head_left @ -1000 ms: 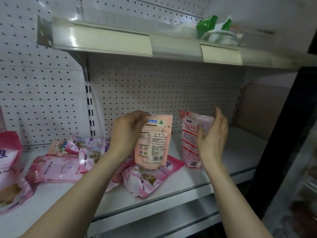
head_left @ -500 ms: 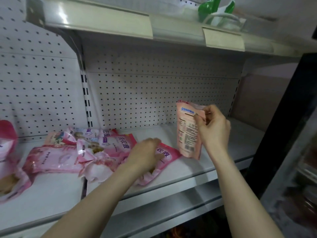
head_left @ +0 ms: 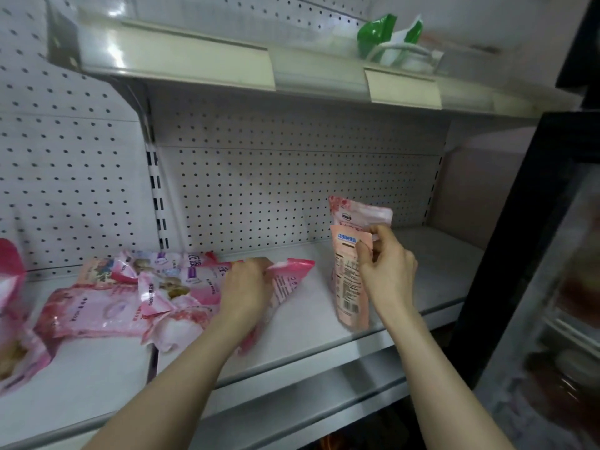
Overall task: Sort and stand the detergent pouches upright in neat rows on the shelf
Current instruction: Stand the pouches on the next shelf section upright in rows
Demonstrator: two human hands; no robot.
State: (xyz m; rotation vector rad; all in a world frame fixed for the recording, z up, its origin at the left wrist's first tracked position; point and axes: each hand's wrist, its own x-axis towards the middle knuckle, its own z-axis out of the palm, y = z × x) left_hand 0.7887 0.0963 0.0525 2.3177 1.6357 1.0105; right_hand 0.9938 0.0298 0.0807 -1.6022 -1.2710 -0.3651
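Note:
A peach pouch (head_left: 349, 287) stands upright near the front of the white shelf (head_left: 311, 323), and my right hand (head_left: 386, 271) pinches its top edge. Directly behind it stands a second pink pouch (head_left: 357, 212), upright. My left hand (head_left: 246, 287) grips a pink pouch (head_left: 287, 277) whose right end is tilted up off the shelf, at the right edge of a heap of several pink pouches (head_left: 136, 297) lying flat.
More pink pouches (head_left: 13, 319) sit at the far left edge. The upper shelf (head_left: 194, 60) overhangs with a green and white bag (head_left: 389, 37) on it. A dark cabinet frame (head_left: 506, 254) stands at right. Perforated back panel (head_left: 276, 190) behind.
My left hand passed the peach pouch to my right hand, which set it upright in front of the standing pouch. My left hand dropped to the heap and took hold of another pouch.

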